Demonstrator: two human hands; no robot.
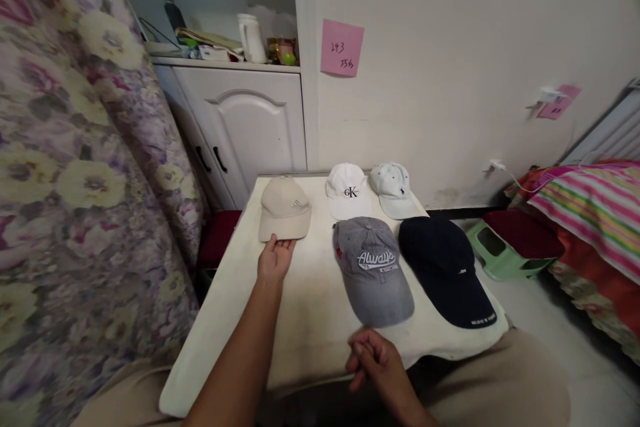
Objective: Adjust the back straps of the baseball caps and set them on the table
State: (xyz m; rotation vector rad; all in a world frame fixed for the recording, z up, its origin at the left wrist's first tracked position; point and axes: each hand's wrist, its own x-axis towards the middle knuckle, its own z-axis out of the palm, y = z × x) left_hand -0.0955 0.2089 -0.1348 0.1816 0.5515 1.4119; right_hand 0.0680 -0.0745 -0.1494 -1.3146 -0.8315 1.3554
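My left hand [276,259] grips the brim of a beige baseball cap [285,203] at the left of the table, thumb on top and fingers beneath. The cap's brim faces me. At the front table edge, my right hand [375,360] is loosely closed, with nothing visible in it. Just beyond it lies a grey cap [373,267] with "Always" lettering. A dark navy cap [443,267] rests to the right of the grey one. Along the back are a white cap [347,187] with a CK logo and a pale cap [393,187] with a small dark emblem.
The caps are on a cream-covered table [305,320]. A flowered curtain [95,167] hangs at the left, and a white cabinet [250,120] stands behind. On the right are a green stool [493,247] and a bed with striped bedding [595,207]. A pink note [342,48] is on the wall.
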